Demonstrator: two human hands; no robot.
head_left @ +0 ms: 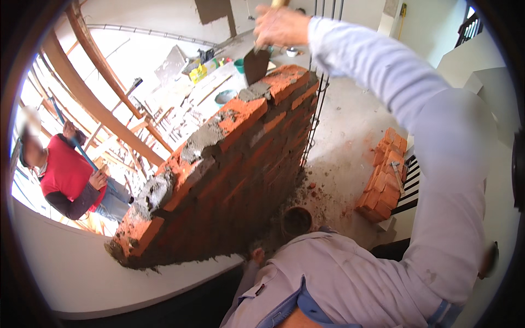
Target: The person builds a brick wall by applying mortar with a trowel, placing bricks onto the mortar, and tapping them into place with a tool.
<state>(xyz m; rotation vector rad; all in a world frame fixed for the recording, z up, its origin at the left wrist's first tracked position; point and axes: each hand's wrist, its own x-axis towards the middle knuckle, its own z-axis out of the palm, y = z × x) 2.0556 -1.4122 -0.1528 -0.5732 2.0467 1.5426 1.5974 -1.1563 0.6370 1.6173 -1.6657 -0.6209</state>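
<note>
My right hand [281,26] is raised at the far end of a brick wall [246,180], fingers wrapped round the handle of a trowel [256,66]. The trowel's dark blade hangs down at the wall's top edge, by a patch of grey mortar [255,92]. More mortar [203,141] lies in lumps along the top course of orange bricks. Low by the foot of the wall is my left hand [258,255], small and partly hidden by my sleeve; its fingers are not clear. Close to it stands a round bucket [297,221] with dark contents.
A stack of orange bricks [384,177] carries a hammer [397,177] at the right, beside black railings [407,186]. Thin vertical steel bars [314,126] rise at the wall's far end. Beyond the wall, a person in red [71,169] grips a long blue tool [82,147] near wooden beams.
</note>
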